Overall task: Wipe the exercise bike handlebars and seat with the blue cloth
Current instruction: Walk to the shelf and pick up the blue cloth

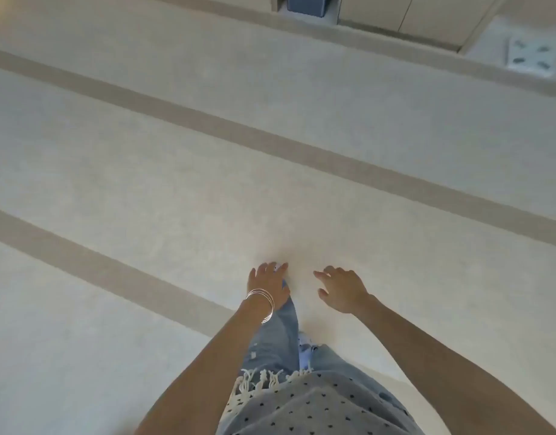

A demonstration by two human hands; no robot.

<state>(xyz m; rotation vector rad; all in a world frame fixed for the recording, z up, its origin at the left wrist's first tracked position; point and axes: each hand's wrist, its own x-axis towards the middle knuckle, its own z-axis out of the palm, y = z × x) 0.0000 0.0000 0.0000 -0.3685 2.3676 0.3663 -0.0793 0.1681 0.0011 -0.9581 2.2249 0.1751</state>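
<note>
Progress: nothing of the wiping appeared done; judged from this view, the person was on foot over the striped floor (pixel 119 271) with every step left.
Left hand (pixel 268 285): fingers were spread and relaxed, grasping nothing that could be made out; thin bangles (pixel 261 304) sat at the wrist.
Bluish patch (pixel 284 283): it showed just beside the left fingers, probably the jeans (pixel 281 334) leg below them; cloth could not be ruled out.
Blue-grey block (pixel 306 4): it lay far beyond the fingertips, cut off by the top edge and too blurred to name.
Right hand (pixel 342 291): fingers were loosely curled and released, with nothing in them.
Wall socket plate (pixel 530 56): it sat well beyond and to the right of the right fingers, and was smeared.
Blue cloth: it was not clearly in view, nor within reach of either hand.
Exercise bike: handlebars and seat were out of frame, so their condition could not be told.
</note>
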